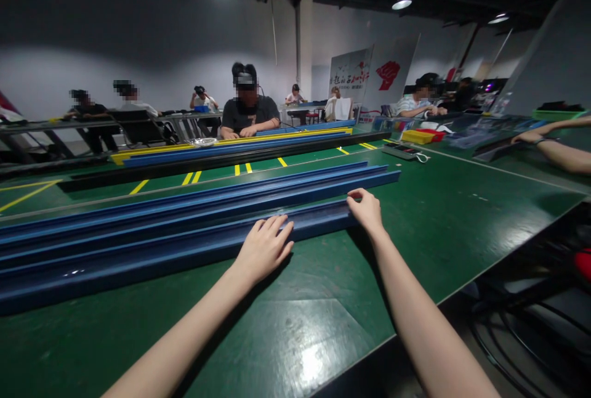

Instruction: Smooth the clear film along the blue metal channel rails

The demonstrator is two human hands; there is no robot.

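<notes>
Closest to me on the green table, a long blue channel lies slanting from the left edge of the view toward the middle. My left hand rests over its near side with the fingers spread. At the channel's right end, my right hand has thumb and forefinger bent round the tip, pinching it. Just behind lie more blue channels, side by side and roughly parallel, untouched by either hand.
Farther back are a long black strip, a yellow strip and a person seated behind them. A grey device and yellow tray stand back right. Another person's arm reaches in at right.
</notes>
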